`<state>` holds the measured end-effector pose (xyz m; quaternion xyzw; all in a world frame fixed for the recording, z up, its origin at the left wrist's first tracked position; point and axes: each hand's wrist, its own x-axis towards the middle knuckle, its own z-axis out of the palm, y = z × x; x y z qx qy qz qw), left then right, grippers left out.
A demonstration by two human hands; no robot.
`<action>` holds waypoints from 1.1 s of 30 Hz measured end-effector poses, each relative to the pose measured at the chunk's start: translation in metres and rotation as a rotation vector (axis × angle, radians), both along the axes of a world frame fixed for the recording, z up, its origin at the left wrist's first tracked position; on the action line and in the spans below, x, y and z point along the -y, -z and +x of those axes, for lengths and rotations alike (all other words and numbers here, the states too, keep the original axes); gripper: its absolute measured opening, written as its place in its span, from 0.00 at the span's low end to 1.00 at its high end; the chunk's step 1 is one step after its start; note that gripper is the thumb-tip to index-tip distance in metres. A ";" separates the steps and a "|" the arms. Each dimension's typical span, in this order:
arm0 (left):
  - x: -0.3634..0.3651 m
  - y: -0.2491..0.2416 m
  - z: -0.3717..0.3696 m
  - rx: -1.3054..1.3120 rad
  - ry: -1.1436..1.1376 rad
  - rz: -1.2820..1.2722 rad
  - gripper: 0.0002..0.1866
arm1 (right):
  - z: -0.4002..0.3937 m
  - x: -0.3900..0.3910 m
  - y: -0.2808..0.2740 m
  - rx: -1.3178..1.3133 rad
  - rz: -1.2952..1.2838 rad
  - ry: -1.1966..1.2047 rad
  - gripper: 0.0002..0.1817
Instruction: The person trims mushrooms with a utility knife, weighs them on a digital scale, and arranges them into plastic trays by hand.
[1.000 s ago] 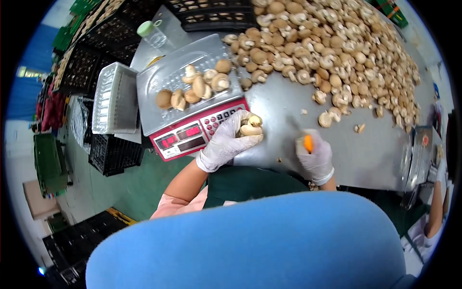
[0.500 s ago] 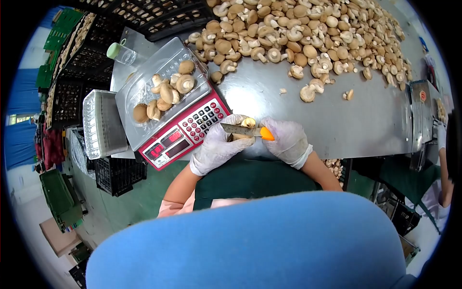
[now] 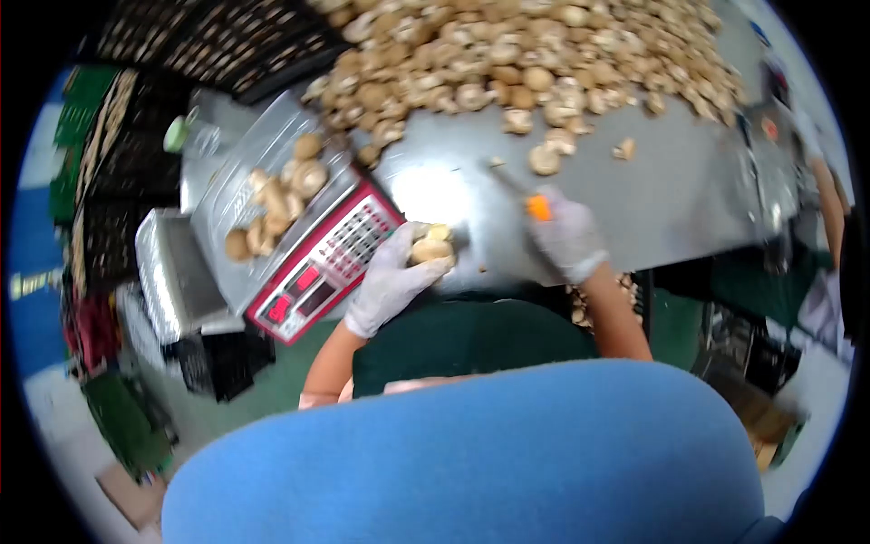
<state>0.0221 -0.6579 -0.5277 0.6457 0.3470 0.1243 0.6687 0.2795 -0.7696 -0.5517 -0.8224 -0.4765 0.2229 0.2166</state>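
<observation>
My left hand, in a whitish glove, is closed around a mushroom with a brown cap and a pale stem end, just in front of the scale. My gloved right hand grips the orange handle of a knife; its blurred blade points up and left, apart from the mushroom. To the left, a red weighing scale carries a clear plastic tray with several mushrooms in it. A few loose mushrooms lie on the metal table beyond my right hand.
A large heap of mushrooms covers the back of the metal table. Black crates stand at the back left, near a green-capped bottle. Stacked clear trays sit left of the scale. Another person's arm shows at far right.
My right hand has moved the knife away from the mushroom, to the right and slightly up. My left hand keeps the mushroom. The whole view has shifted and blurred.
</observation>
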 end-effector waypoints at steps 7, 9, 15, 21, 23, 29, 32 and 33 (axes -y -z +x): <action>0.010 -0.003 0.013 0.125 0.013 -0.320 0.24 | -0.022 -0.019 0.019 0.146 0.224 -0.268 0.20; 0.011 0.003 0.012 0.138 0.020 -0.343 0.24 | 0.010 -0.017 0.013 0.218 0.325 -0.167 0.20; 0.003 0.009 0.028 0.258 0.017 -0.491 0.25 | 0.142 -0.009 0.037 0.547 0.530 0.287 0.18; -0.023 0.005 0.072 -0.091 0.103 -0.308 0.16 | 0.160 -0.017 0.059 0.316 0.703 0.107 0.24; -0.027 -0.005 0.106 -0.190 0.243 0.135 0.18 | 0.132 -0.024 0.033 0.281 0.656 0.110 0.25; -0.025 0.020 0.216 0.033 0.287 1.179 0.26 | 0.115 -0.039 0.026 0.152 0.649 0.168 0.28; -0.026 0.033 0.231 -0.270 0.464 1.207 0.23 | 0.123 -0.041 0.021 0.159 0.737 0.111 0.23; -0.027 0.032 0.231 -0.247 0.491 1.173 0.21 | 0.123 -0.039 0.005 -0.404 0.631 0.233 0.21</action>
